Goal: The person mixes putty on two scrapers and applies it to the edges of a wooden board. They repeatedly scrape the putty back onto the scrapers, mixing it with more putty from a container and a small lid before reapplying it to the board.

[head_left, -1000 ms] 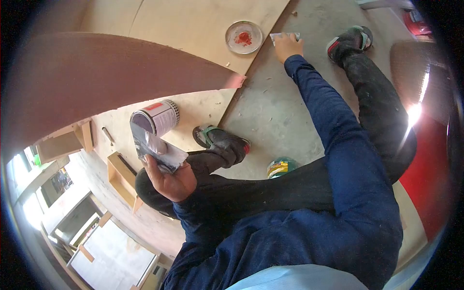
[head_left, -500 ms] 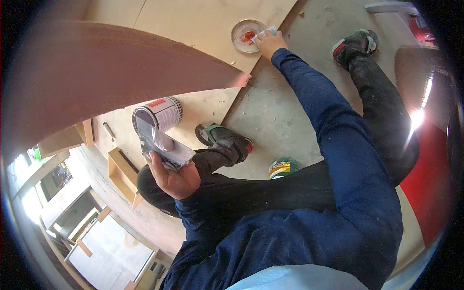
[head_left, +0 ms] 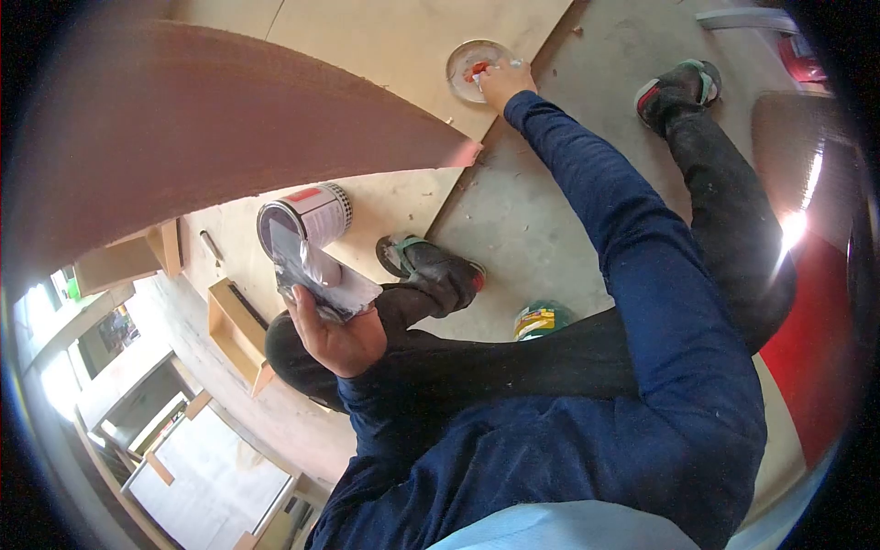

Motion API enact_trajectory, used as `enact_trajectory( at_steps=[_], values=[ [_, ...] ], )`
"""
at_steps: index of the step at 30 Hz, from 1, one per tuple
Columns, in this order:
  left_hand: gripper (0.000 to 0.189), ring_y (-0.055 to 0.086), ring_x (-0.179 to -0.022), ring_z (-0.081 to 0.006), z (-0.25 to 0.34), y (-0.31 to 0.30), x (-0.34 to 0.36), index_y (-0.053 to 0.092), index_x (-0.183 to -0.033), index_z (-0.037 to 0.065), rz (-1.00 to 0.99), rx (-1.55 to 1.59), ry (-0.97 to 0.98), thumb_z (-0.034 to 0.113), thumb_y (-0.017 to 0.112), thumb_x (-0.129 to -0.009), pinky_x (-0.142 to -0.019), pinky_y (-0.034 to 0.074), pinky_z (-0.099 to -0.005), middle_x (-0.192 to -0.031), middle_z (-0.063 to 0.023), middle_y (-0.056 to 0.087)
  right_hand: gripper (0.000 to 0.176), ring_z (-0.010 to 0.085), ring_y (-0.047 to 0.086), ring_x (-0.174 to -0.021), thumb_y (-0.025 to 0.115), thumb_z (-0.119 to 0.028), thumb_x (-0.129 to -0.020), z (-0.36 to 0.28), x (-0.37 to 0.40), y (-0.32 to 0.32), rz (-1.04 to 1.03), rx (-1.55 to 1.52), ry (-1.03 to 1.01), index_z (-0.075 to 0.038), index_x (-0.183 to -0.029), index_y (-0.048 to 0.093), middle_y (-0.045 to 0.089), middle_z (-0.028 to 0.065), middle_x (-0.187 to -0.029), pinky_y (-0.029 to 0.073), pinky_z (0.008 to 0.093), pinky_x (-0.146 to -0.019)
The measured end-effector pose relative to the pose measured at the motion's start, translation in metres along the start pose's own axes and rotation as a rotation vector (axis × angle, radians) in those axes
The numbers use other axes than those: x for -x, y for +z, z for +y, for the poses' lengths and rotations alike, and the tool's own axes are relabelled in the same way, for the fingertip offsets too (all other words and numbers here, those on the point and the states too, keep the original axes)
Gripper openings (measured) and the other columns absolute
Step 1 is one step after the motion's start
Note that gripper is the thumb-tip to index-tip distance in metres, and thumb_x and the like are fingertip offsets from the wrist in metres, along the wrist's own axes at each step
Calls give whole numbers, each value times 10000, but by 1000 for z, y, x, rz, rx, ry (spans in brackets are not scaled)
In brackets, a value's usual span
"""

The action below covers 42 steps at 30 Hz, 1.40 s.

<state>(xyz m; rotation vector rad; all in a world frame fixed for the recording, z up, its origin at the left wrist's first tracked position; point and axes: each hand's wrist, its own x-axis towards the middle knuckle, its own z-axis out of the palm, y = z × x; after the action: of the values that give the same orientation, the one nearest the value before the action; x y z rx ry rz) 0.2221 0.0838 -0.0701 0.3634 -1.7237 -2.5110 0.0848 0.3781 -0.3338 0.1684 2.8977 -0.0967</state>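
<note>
On pale board [head_left: 385, 46], red paste [head_left: 476, 71] in round dish [head_left: 456, 78], plus a tin [head_left: 324, 216].

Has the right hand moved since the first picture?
Yes, toward the round lid: from beside it, the right hand now reaches over its rim.

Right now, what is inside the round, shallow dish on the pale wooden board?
The dish holds a small patch of bright red, paste-like material. The bare right hand, gripping a pale flat tool, covers the dish's lower right side; anything there is hidden.
</note>
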Motion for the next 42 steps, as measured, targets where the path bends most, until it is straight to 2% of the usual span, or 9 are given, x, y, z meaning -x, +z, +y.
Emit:
enact_trajectory(
  at_steps=[7, 10, 25, 27, 28, 31, 35, 37, 42],
  values=[
    [335, 575, -1114, -232, -2, -9, 0, 464, -1290, 60, -4, -10, 34, 184, 447, -979, -931, 487, -432, -1237, -104, 572, 258, 203, 494, -1191, 478, -179, -904, -12, 11, 12, 19, 4, 48, -146, -1088, 656, 629, -11, -1153, 420, 516, -852],
    [346, 569, -1121, -237, -2, -4, 1, 455, -1301, 57, 2, 20, 30, 183, 447, -979, -937, 482, -437, -1247, -107, 564, 263, 206, 489, -1194, 480, -183, -901, -4, 13, -14, -185, -66, 38, -148, -1098, 651, 629, -8, -1152, 418, 512, -859],
    [356, 548, -1143, -243, -1, -10, -1, 448, -1310, 50, 4, -61, 55, 176, 454, -977, -951, 463, -429, -1269, -105, 541, 221, 196, 526, -1162, 495, -172, -891, 10, 13, -1, 44, -32, 37, -141, -1008, 680, 659, -8, -1100, 388, 536, -860],
    [348, 565, -1115, -241, 7, 2, -3, 456, -1301, 56, -27, 260, -126, 179, 455, -976, -921, 484, -416, -1247, -101, 554, 264, 214, 593, -1085, 504, -79, -861, 25, 10, -28, -228, -178, -3, -128, -1038, 694, 676, 38, -1074, 417, 502, -849],
    [348, 565, -1115, -241, 11, 10, -1, 456, -1301, 56, -35, 277, -113, 179, 455, -976, -921, 484, -416, -1247, -101, 554, 264, 214, 593, -1085, 504, -79, -861, 32, 11, -37, -209, -166, -4, -128, -1038, 694, 676, 38, -1074, 417, 502, -849],
    [343, 597, -1045, -239, -5, 3, -5, 470, -1286, 71, -41, 147, -20, 182, 459, -962, -805, 532, -420, -1178, -91, 583, 412, 190, 611, -996, 532, -62, -866, 80, 13, -20, -101, -940, -277, -138, -1265, 605, 668, 82, -1090, 507, 356, -807],
    [316, 636, -981, -253, 17, 37, 20, 484, -1257, 77, -176, 77, -196, 207, 432, -973, -758, 553, -439, -1135, -91, 614, 472, 195, 586, -1034, 546, -97, -890, 103, 118, -138, -381, -1347, -21, -145, -1358, 502, 611, 71, -1209, 520, 403, -836],
    [318, 640, -979, -254, 14, 43, 25, 482, -1257, 76, -202, 222, -301, 211, 430, -974, -754, 558, -442, -1139, -94, 613, 539, 231, 569, -1108, 508, -71, -904, 106, 163, -169, -311, -1704, -54, -144, -1424, 390, 519, 82, -1330, 530, 464, -840],
    [329, 651, -962, -272, 8, 54, 37, 449, -1274, 69, -276, 323, -576, 214, 419, -980, -729, 575, -454, -1145, -112, 609, 533, 282, 522, -1209, 466, -29, -931, 82, 247, -211, -142, -1658, -153, -94, -1441, 327, 463, 114, -1376, 503, 528, -913]
  ],
)
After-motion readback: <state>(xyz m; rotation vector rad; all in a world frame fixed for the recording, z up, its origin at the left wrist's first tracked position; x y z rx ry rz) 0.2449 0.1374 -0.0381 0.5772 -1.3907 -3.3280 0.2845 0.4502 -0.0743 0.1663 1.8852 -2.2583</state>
